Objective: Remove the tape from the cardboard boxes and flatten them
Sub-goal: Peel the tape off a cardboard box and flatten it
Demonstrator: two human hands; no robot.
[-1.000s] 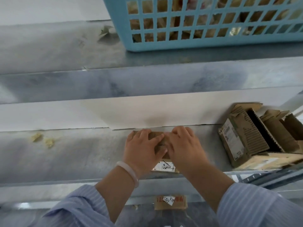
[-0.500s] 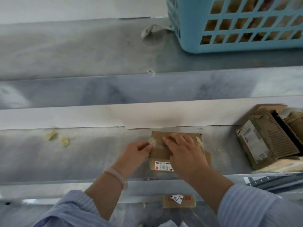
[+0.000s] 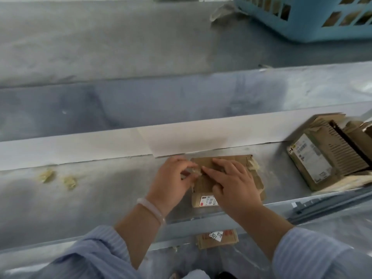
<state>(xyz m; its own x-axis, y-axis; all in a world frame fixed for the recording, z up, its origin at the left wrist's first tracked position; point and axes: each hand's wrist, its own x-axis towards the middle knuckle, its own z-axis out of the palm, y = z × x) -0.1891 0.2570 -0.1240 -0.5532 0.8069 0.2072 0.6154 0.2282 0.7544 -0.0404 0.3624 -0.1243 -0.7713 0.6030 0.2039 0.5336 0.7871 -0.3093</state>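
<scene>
In the head view, a flattened brown cardboard box (image 3: 256, 182) with a white and red label lay on the grey metal table (image 3: 100, 198) at the lower centre of the frame, just below a white paper strip (image 3: 100, 146). The left hand (image 3: 173, 182) had its fingers curled, pinching a crumpled wad of clear yellowish tape (image 3: 194, 174) at the box's left edge. The right hand (image 3: 233, 184) lay spread flat on the cardboard, gripping nothing and pressing it down. A second bit of tape (image 3: 252, 165) seemed to cling near the box's right edge. To do this well, I judged the pull should run low along the board toward the left, with the right hand's weight kept close to the peel line so the box neither lifts nor tears. Two tape scraps (image 3: 47, 176) lay at centre left, more opened cardboard boxes (image 3: 322, 158) sat at the right edge, and a pale blue plastic basket (image 3: 302, 27) stood at the upper right. A second before, both hands had pressed flat on the box. By half a second before, the left hand had already taken the tape, and since then the basket had slid toward the upper right corner as the view shifted.
</scene>
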